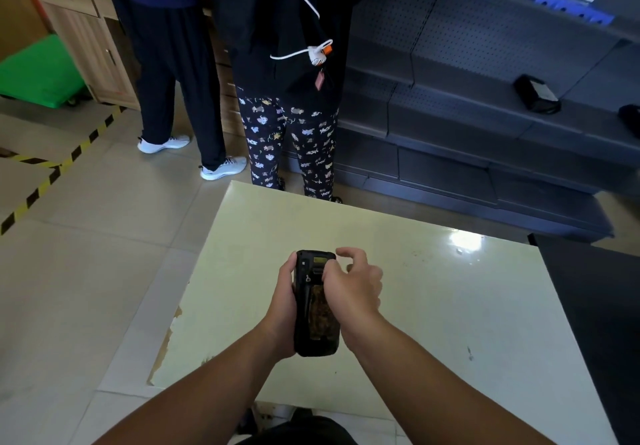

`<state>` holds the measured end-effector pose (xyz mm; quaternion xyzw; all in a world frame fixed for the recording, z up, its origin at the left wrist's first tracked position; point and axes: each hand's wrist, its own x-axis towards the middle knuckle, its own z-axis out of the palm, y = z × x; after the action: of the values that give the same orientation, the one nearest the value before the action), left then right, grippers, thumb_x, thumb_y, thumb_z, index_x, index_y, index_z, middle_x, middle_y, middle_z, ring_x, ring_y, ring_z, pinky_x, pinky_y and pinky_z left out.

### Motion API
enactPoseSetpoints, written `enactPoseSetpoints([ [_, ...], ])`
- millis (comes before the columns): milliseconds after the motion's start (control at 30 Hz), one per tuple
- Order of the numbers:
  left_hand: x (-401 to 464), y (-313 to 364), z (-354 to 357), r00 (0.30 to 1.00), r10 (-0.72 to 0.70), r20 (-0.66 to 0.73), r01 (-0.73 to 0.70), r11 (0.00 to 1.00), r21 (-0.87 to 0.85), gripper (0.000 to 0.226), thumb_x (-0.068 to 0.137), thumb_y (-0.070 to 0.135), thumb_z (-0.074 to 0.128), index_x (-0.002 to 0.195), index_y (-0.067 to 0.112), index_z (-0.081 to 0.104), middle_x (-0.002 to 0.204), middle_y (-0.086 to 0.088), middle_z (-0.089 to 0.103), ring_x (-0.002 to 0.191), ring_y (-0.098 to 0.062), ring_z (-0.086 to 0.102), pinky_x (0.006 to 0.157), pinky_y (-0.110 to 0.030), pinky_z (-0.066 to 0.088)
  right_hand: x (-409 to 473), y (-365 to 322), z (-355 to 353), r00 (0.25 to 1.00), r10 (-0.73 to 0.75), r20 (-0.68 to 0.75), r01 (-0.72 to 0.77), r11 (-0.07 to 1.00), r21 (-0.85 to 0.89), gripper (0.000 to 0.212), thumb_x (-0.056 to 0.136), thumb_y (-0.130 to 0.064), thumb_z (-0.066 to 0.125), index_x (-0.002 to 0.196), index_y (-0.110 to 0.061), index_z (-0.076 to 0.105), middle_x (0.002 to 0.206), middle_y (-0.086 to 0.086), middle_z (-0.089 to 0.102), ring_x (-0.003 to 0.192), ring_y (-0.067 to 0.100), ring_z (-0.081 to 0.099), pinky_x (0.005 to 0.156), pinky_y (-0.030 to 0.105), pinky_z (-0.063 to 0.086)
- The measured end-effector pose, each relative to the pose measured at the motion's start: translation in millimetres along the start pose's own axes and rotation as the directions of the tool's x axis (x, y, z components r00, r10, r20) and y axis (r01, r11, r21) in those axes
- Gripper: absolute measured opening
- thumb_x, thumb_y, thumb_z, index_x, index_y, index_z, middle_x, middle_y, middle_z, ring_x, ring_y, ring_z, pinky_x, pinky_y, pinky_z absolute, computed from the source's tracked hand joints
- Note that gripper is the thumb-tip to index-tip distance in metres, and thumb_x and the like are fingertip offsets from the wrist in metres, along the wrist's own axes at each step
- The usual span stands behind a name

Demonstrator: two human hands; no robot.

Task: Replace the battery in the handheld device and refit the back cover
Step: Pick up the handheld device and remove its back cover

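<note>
A black handheld device point(313, 302) is held back side up above the pale green table point(433, 306). My left hand point(285, 306) wraps its left edge and bottom from below. My right hand point(353, 281) lies against the device's right side near the top, thumb on the back by the latch, fingers curled above the upper edge. The back shows a worn yellowish-brown patch on its lower half and a small yellow label near the top. I cannot tell whether the cover is seated or loose. No separate battery is visible.
Two persons point(291, 98) stand just beyond the table's far edge. Dark grey shelving point(485, 115) at right holds a black device point(536, 93). A wooden cabinet point(86, 46), green cart point(41, 70) and yellow-black floor tape point(52, 174) are at left.
</note>
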<state>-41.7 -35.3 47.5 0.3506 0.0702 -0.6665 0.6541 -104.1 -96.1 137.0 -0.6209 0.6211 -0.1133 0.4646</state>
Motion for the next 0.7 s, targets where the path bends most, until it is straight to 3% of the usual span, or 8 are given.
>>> enactPoseSetpoints([
  [167,1.6,0.3,-5.5,0.999,-0.002,-0.044,0.001,1.0,-0.03,0.079,0.081,0.08,0.047,0.116,0.015,0.076,0.106,-0.013,0.077,0.097,-0.03,0.073,0.076,-0.037,0.06,-11.5,18.3,-0.8,0.929,-0.363,0.071,0.366,0.929,-0.045,0.004,0.092,-0.025,0.062,0.092,-0.029,0.062,0.106,-0.007,0.054,0.09,0.006,0.06,0.078,0.023,0.054],
  [300,5.6,6.8,-11.2,0.997,0.032,-0.07,-0.038,0.996,-0.086,0.075,0.076,0.081,0.052,0.101,0.017,0.08,0.095,-0.01,0.078,0.086,-0.027,0.074,0.074,-0.035,0.06,-26.1,39.4,7.4,0.776,-0.626,0.078,0.603,0.701,-0.38,0.039,0.085,-0.044,0.072,0.12,-0.032,0.058,0.123,-0.011,0.048,0.108,0.007,0.054,0.084,0.026,0.057],
  [367,7.5,7.7,-15.1,0.996,0.019,-0.086,-0.025,0.997,-0.072,0.078,0.074,0.083,0.052,0.103,0.016,0.08,0.096,-0.011,0.078,0.085,-0.028,0.074,0.076,-0.036,0.059,-26.9,41.9,8.3,0.76,-0.642,0.098,0.608,0.65,-0.456,0.046,0.086,-0.045,0.073,0.127,-0.031,0.056,0.129,-0.008,0.047,0.114,0.012,0.051,0.082,0.029,0.059],
  [467,10.0,3.6,-18.2,0.996,0.007,-0.091,-0.015,0.997,-0.081,0.076,0.078,0.081,0.051,0.1,0.015,0.081,0.091,-0.011,0.079,0.081,-0.027,0.075,0.065,-0.034,0.062,-23.4,40.7,8.5,0.778,-0.616,0.119,0.59,0.654,-0.473,0.047,0.085,-0.043,0.073,0.127,-0.03,0.057,0.126,-0.009,0.049,0.113,0.012,0.051,0.08,0.027,0.058],
  [700,11.8,2.0,-13.9,0.997,0.068,-0.047,-0.072,0.994,-0.084,0.069,0.086,0.078,0.047,0.1,0.019,0.079,0.091,-0.008,0.078,0.084,-0.023,0.075,0.066,-0.032,0.061,-20.9,39.3,8.9,0.746,-0.662,0.07,0.618,0.65,-0.442,0.046,0.079,-0.038,0.075,0.121,-0.024,0.063,0.119,-0.008,0.055,0.106,0.013,0.056,0.081,0.028,0.059],
])
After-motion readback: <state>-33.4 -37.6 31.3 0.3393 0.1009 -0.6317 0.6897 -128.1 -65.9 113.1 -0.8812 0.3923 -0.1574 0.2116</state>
